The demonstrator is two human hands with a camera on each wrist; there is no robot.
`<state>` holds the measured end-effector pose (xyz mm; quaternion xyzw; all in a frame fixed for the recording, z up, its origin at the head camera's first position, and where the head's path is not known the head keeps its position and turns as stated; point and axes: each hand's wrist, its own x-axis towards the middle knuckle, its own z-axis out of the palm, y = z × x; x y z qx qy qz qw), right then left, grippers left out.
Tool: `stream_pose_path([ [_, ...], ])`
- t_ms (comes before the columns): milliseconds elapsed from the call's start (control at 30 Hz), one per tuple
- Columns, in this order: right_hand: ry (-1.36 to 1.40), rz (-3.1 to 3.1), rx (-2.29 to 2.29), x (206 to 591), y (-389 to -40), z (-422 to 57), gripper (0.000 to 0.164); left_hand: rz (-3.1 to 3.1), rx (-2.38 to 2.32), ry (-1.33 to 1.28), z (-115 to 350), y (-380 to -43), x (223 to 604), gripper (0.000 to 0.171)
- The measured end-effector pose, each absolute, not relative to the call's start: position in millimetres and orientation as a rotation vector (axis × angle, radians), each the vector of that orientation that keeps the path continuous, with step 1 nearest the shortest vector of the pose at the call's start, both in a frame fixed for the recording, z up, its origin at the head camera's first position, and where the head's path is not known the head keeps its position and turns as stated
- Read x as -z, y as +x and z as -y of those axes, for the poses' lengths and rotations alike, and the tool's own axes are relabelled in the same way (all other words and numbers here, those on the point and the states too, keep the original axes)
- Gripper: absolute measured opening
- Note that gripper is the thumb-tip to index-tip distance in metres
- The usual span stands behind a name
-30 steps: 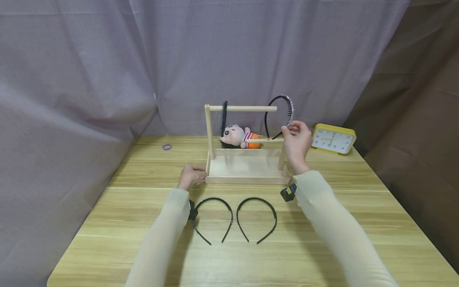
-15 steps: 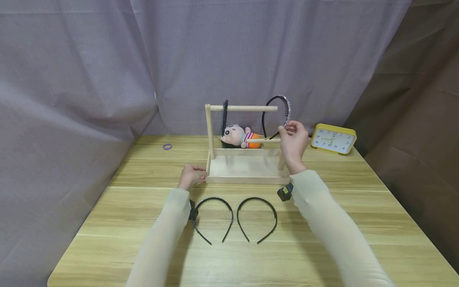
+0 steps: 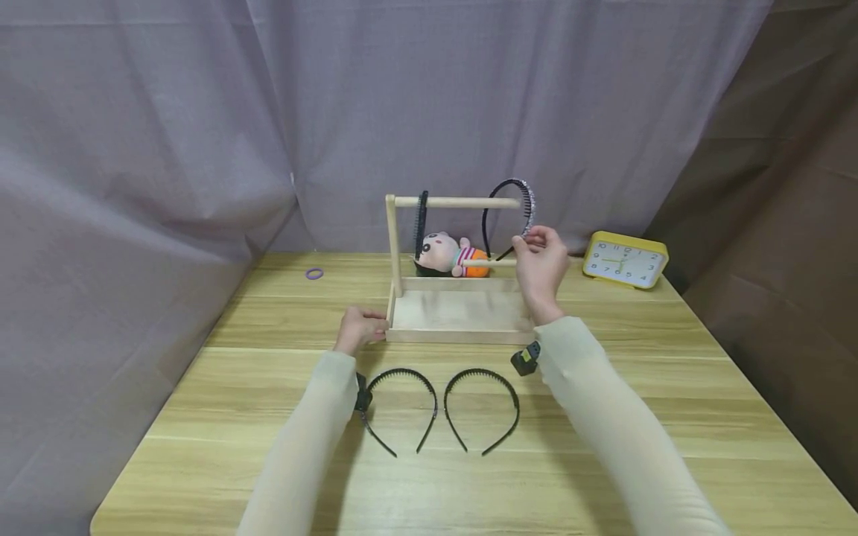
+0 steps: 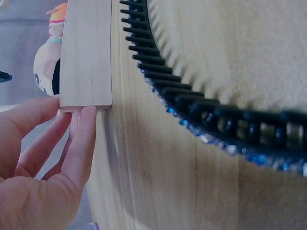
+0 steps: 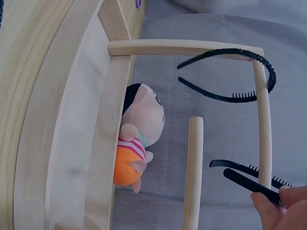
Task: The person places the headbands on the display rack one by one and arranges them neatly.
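My right hand point(image 3: 541, 269) pinches a black toothed headband with a glittery outer edge point(image 3: 529, 201) at the right end of the wooden stand's upper bar point(image 3: 469, 202). In the right wrist view, that bar's end lies between the headband's two arms point(image 5: 247, 182). Another black headband point(image 5: 225, 97) hangs on the bar towards its left end. With extended fingers, my left hand point(image 3: 358, 329) touches the left end of the stand's tray base point(image 4: 86, 67). Two more headbands, one left point(image 3: 429, 387) and one right point(image 3: 512, 394), lie on the table before the stand.
A plush doll point(image 3: 439, 253) lies behind the stand, seen past its lower bar point(image 3: 492, 263). Back right stands a yellow clock point(image 3: 625, 259). A purple ring point(image 3: 313, 274) lies back left. Grey curtain point(image 3: 375, 112) hangs behind the table point(image 3: 281, 313).
My right hand has moved left with the headband, bringing it further over the upper bar's end. The left hand stays at the stand's left end.
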<state>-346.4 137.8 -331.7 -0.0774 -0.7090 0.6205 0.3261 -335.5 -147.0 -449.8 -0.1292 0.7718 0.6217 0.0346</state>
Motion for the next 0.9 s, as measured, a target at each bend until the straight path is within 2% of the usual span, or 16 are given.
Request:
stream_pose_path([
  [267,-0.191,1.867,-1.601,332.0,-345.7,-132.1,0.024,-2.369,-1.926,-0.359,150.1,-344.3,457.2,0.024],
  [900,-0.215,1.922,-1.643,331.3,-346.3,-118.0,0.026,-2.393,-1.922,-0.356,145.9,-331.2,447.7,0.031],
])
